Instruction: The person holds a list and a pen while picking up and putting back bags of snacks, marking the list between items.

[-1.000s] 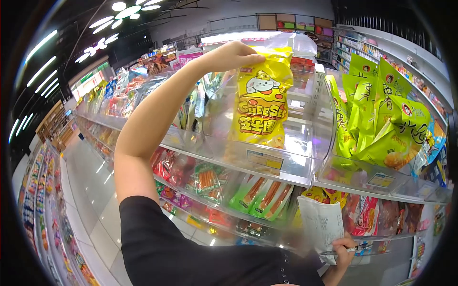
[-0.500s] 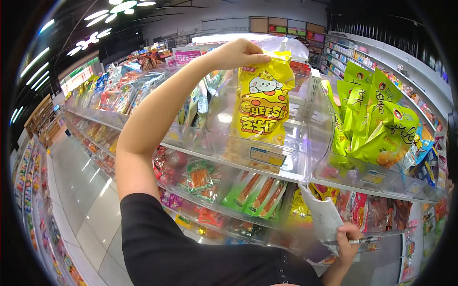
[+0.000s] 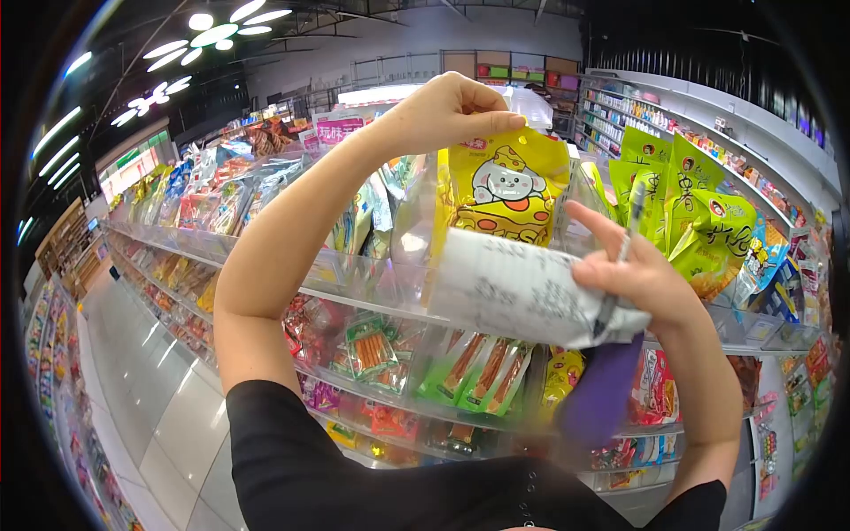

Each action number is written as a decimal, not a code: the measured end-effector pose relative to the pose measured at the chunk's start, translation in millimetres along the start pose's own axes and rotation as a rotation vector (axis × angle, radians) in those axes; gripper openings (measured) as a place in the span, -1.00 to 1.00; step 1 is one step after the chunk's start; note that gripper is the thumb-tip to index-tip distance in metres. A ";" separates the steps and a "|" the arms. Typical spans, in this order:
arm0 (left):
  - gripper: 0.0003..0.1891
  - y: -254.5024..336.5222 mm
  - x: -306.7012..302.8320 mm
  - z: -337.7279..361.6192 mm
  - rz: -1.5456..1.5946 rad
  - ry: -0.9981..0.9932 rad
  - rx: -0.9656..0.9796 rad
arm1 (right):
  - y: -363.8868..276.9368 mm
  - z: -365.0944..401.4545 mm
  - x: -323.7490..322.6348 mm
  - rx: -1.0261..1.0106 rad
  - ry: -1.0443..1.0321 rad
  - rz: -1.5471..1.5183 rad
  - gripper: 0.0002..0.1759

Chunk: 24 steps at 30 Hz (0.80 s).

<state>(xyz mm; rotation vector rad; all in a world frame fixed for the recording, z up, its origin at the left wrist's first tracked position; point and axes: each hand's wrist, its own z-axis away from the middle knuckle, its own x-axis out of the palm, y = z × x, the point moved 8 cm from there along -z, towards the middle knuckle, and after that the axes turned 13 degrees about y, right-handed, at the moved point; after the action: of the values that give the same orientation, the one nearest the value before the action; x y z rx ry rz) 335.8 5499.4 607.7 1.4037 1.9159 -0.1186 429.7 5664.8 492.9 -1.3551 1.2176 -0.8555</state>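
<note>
A yellow snack bag (image 3: 509,181), printed with a white cartoon dog in a cheese-patterned hat, stands upright at the front of a clear-walled upper shelf (image 3: 354,281) in a store; the left hand (image 3: 465,115) pinches its top edge, thumb and fingers closed on it. Before the bag's lower half, the right hand (image 3: 629,270) grips a curled white paper (image 3: 531,288) covered in dark markings, its print blurred, together with a slanted pen (image 3: 620,265); one finger points toward the bag. A blurred purple item (image 3: 602,389) hangs just below the paper; what it is cannot be told. Green snack bags (image 3: 708,221) lean together to the right; silvery and coloured packets (image 3: 221,190) line the shelf to the left; below, green-edged packs of brown sticks (image 3: 478,372) lie on a lower tier.
</note>
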 end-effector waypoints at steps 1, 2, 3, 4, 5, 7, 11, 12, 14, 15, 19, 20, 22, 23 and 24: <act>-0.65 2.8 -1.0 1.0 0.017 0.004 0.015 | -4.0 -8.4 5.2 -0.007 0.021 0.001 -0.04; -0.63 4.9 -1.6 2.5 0.034 0.007 0.027 | -5.0 -17.5 8.3 -0.013 0.039 0.002 -0.05; -0.61 6.2 -2.5 3.8 0.051 0.010 0.038 | -1.3 -31.8 12.6 -0.059 -0.014 -0.032 -0.13; -0.60 6.6 -3.1 4.9 0.059 0.007 0.043 | -1.2 -35.9 15.4 -0.064 -0.030 -0.023 -0.14; -0.60 7.2 -3.5 5.6 0.067 0.004 0.048 | -2.7 -38.4 21.1 -0.069 -0.044 -0.014 -0.16; -0.59 7.5 -3.6 6.2 0.072 -0.002 0.050 | -0.8 -44.0 26.2 -0.087 -0.064 0.007 -0.26; -0.54 2.0 -3.8 7.0 0.040 -0.023 0.037 | 7.4 -55.0 23.0 -0.086 -0.047 -0.063 -0.37; -0.51 -0.3 -4.1 6.8 0.028 -0.033 0.033 | 6.0 -53.8 23.2 -0.073 -0.034 -0.068 -0.39; -0.52 -8.0 -12.4 0.3 0.189 -0.083 -0.020 | 5.2 -51.1 24.7 -0.080 -0.022 -0.051 -0.41; -0.52 -11.8 -14.7 -5.6 0.270 -0.109 -0.048 | 5.3 -49.1 26.5 -0.100 -0.025 -0.029 -0.42; -0.47 -42.7 -11.9 -27.0 -0.174 -0.011 -0.038 | 10.3 -34.9 35.7 -0.172 -0.018 0.165 -0.50; -0.48 -53.0 -2.6 -28.8 -0.275 -0.050 0.037 | 19.4 -35.2 35.5 -0.222 -0.028 0.194 -0.54; -0.48 -78.1 16.4 -32.4 -0.478 -0.131 0.190 | 18.5 -21.2 40.8 -0.288 -0.019 0.231 -0.57; -0.45 -93.4 27.1 -30.8 -0.529 -0.283 0.025 | 25.7 -20.0 40.6 -0.297 -0.011 0.176 -0.56; -0.44 -95.4 31.0 -30.9 -0.542 -0.275 -0.004 | 29.3 -20.1 39.9 -0.297 -0.009 0.159 -0.55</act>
<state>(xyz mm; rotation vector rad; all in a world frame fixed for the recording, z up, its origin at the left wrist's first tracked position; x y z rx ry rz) 234.8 5500.7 578.6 0.7836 2.0045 -0.5358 413.5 5624.1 462.2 -1.4697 1.4670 -0.5719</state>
